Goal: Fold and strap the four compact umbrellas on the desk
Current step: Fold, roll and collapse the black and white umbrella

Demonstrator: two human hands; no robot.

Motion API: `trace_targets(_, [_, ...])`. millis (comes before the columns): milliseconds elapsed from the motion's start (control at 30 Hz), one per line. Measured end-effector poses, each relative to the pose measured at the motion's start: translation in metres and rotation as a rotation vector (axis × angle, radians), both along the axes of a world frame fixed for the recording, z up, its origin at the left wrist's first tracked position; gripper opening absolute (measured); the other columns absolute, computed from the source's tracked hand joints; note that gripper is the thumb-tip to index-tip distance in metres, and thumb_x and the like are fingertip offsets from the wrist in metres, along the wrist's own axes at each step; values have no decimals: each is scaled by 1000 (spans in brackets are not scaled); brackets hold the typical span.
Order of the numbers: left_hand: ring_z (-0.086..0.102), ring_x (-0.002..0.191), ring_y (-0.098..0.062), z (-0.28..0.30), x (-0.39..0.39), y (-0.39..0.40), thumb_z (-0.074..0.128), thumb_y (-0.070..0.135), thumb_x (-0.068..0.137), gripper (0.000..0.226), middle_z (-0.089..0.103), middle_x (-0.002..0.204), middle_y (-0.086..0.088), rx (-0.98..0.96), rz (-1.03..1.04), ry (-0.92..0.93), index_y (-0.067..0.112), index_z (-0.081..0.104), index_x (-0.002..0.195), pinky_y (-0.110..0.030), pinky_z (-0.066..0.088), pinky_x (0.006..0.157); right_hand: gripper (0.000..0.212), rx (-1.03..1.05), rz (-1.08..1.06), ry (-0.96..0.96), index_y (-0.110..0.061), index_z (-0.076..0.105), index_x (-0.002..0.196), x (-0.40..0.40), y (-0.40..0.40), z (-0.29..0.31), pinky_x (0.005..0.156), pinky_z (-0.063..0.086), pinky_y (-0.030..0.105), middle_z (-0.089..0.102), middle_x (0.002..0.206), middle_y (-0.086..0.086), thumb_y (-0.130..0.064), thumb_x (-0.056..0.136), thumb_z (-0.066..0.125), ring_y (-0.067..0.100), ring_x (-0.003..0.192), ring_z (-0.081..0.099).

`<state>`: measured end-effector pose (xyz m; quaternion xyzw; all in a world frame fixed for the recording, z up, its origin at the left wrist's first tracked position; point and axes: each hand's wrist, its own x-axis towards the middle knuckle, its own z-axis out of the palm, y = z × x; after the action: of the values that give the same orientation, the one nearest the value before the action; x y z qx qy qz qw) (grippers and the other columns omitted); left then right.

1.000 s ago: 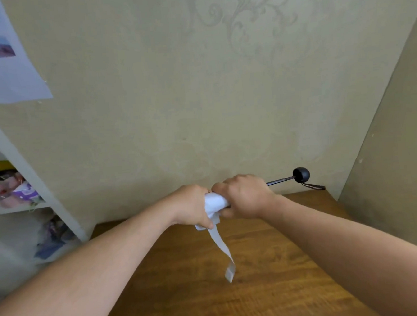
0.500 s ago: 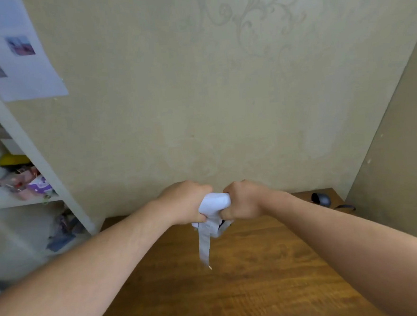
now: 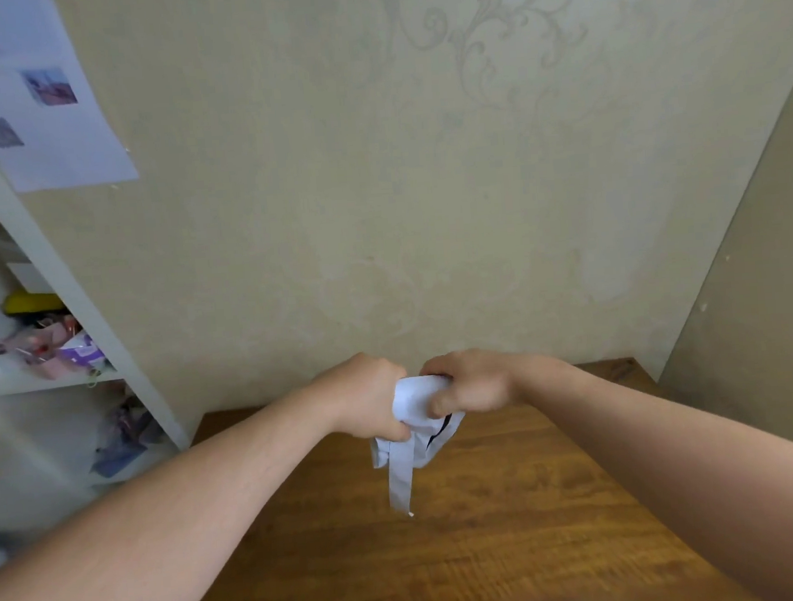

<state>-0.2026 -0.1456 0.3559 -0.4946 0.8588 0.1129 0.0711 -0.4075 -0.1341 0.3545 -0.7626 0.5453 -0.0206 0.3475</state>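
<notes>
A white compact umbrella [image 3: 413,400] is held in the air above the wooden desk [image 3: 495,528], close to the back wall. My left hand [image 3: 368,398] grips its left part and my right hand [image 3: 466,384] grips its right part, fists almost touching. Loose white fabric bunches below the hands, and the umbrella's strap [image 3: 400,480] hangs straight down from it. The shaft and handle are hidden behind my right hand and arm. No other umbrella is in view.
A white shelf unit [image 3: 56,286] with small packets and a yellow object stands at the left. A paper sheet [image 3: 38,109] hangs on the wall above it. A side wall closes the right edge.
The extended shaft with its black handle, seen sticking out to the right earlier, has been pushed in and is now out of sight. The strap hangs straighter.
</notes>
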Motion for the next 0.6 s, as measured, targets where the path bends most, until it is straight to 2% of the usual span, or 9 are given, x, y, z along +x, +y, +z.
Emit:
trace_targets(67, [66, 71, -18, -6, -2, 0, 83, 47, 67, 38, 68, 80, 2, 44, 30, 37, 23, 62, 87, -41, 56, 62, 53, -203, 26, 106, -36, 59, 127, 10, 1, 3, 88, 54, 40, 65, 113, -9, -64, 83, 59, 17, 101, 61])
trace_targets(133, [68, 73, -17, -9, -4, 0, 84, 46, 66, 39, 69, 82, 3, 70, 50, 77, 25, 63, 91, -40, 58, 64, 68, -360, 87, 237, -32, 58, 126, 18, 1, -2, 86, 54, 44, 65, 111, -6, -79, 78, 53, 21, 102, 60])
trace_targets(200, [67, 76, -17, -8, -3, 1, 86, 45, 65, 42, 68, 87, 4, 78, 84, 92, 26, 62, 93, -38, 56, 64, 66, -395, 143, 280, -29, 55, 126, 17, 1, -8, 81, 51, 41, 64, 108, -4, -79, 84, 58, 22, 100, 59])
trace_targets(300, [61, 74, -18, -8, 2, 2, 86, 38, 66, 42, 65, 90, 2, 104, 124, 103, 23, 60, 95, -34, 47, 60, 56, -451, 162, 241, -35, 53, 129, 4, 5, -20, 71, 45, 35, 67, 108, -8, -66, 85, 69, 20, 98, 61])
trace_targets(367, [55, 69, -18, -8, 5, 2, 85, 34, 65, 40, 65, 89, -2, 112, 132, 116, 20, 60, 93, -32, 42, 58, 46, -493, 107, 210, -36, 55, 120, -2, 8, -29, 66, 43, 32, 69, 103, -11, -58, 83, 72, 20, 95, 64])
trace_targets(433, [52, 68, -17, -9, 7, 1, 85, 33, 65, 39, 66, 91, -5, 120, 130, 139, 20, 60, 92, -31, 40, 58, 41, -506, 38, 223, -35, 56, 108, -2, 8, -33, 63, 45, 32, 69, 96, -10, -60, 79, 71, 22, 91, 65])
trace_targets(600, [51, 67, -19, -10, 6, -3, 81, 35, 66, 36, 63, 86, -1, 94, 109, 146, 22, 57, 90, -32, 37, 57, 39, -431, -74, 323, -30, 49, 80, -2, 3, -24, 69, 55, 35, 63, 83, -9, -63, 72, 67, 21, 82, 59])
